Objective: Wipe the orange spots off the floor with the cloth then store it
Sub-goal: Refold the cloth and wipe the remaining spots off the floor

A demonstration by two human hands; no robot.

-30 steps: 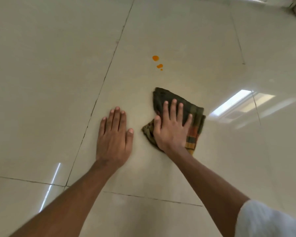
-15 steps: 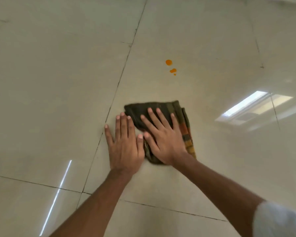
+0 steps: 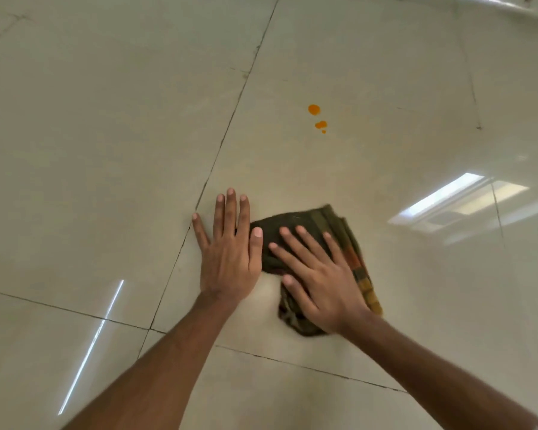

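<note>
A dark green cloth (image 3: 311,223) with orange and yellow checks along one edge lies crumpled on the pale tiled floor (image 3: 106,135). My right hand (image 3: 320,274) presses flat on it, fingers straight and spread. My left hand (image 3: 230,246) lies flat on the tile just left of the cloth, its thumb touching the cloth's edge. Three orange spots (image 3: 317,117) sit on the same tile, well beyond the cloth and apart from it.
Dark grout lines (image 3: 218,150) cross the glossy tiles. A bright window reflection (image 3: 457,203) shines on the floor to the right. A wall base (image 3: 494,4) runs along the top right corner.
My right hand slid the cloth leftward until it met my left hand, then a little back toward me. The orange spots are unchanged.
</note>
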